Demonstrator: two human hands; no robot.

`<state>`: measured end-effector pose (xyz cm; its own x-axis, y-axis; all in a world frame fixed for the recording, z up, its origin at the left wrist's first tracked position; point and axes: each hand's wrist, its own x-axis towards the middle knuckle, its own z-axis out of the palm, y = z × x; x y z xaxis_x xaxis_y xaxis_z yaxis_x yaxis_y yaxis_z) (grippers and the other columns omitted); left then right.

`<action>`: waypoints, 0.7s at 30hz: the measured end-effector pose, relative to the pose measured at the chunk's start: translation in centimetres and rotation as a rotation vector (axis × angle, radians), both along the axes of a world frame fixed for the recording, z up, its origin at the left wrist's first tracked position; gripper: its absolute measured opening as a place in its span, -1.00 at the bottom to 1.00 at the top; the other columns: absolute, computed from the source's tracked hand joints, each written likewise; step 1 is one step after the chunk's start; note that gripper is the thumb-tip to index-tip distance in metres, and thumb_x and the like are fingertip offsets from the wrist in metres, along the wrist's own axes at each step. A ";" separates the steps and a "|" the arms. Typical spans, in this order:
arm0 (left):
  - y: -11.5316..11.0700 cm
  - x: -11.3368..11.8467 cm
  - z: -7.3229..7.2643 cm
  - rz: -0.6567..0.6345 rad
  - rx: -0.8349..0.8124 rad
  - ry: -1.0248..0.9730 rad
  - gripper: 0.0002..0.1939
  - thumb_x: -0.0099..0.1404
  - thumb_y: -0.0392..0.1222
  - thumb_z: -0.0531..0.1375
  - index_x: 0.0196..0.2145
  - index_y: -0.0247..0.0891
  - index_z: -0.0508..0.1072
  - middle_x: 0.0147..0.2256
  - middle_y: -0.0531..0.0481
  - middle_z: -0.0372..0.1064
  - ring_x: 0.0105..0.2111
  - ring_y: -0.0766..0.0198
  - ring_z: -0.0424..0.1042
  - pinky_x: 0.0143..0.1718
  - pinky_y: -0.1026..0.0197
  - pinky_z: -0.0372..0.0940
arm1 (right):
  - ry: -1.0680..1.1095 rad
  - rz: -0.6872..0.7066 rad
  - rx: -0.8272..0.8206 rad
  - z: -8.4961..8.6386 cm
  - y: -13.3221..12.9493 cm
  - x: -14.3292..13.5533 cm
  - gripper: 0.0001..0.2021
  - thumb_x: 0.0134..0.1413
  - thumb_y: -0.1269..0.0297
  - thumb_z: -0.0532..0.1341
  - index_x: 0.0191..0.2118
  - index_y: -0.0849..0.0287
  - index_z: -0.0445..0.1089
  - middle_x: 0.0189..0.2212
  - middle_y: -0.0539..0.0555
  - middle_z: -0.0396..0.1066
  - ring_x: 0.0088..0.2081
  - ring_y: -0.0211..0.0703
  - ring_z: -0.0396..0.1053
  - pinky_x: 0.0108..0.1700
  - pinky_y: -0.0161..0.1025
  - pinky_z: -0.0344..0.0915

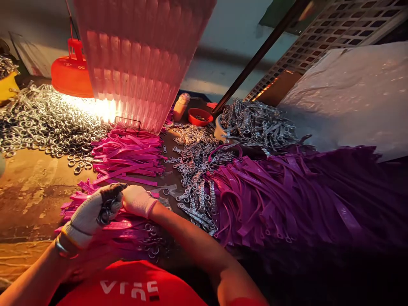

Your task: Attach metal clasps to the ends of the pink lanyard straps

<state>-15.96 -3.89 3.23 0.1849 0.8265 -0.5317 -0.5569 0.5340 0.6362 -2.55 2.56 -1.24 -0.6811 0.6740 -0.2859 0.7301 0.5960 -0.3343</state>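
My left hand (92, 212), in a white glove with dark, dirty fingertips, is closed around several metal rings (109, 210). Against its fingertips, my right hand (137, 201) in a white glove is closed too; whatever it pinches is hidden. Beneath and beyond both hands lie pink straps (130, 151) in stacked bundles. Loose metal rings and links (197, 182) are scattered to the right of the hands, and a few more rings lie near my body.
Metal rings (47, 119) are heaped at the left under a red lamp (72, 74). A ribbed translucent sheet (137, 63) hangs ahead. Rightward are a red bowl (200, 117), metal chains (258, 123), long purple straps (287, 195) and a pale plastic bag (353, 97).
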 end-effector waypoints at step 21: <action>-2.6 0.9 -4.7 -0.015 -0.080 -0.085 -0.73 0.37 -0.08 0.21 -0.14 -0.36 0.50 -0.52 -0.03 0.46 -0.71 0.38 0.32 -0.78 0.42 0.15 | 0.812 -0.482 0.077 2.2 -6.2 6.3 -0.77 0.28 0.30 0.13 0.00 0.07 0.44 -0.14 0.04 0.56 -0.13 -0.16 0.48 -0.03 -0.25 0.35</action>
<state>-15.02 -6.49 -1.44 0.2441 0.7791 -0.5774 -0.5987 0.5895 0.5423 3.78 -3.63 1.00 -0.2957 0.9319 0.2102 0.4647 0.3325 -0.8207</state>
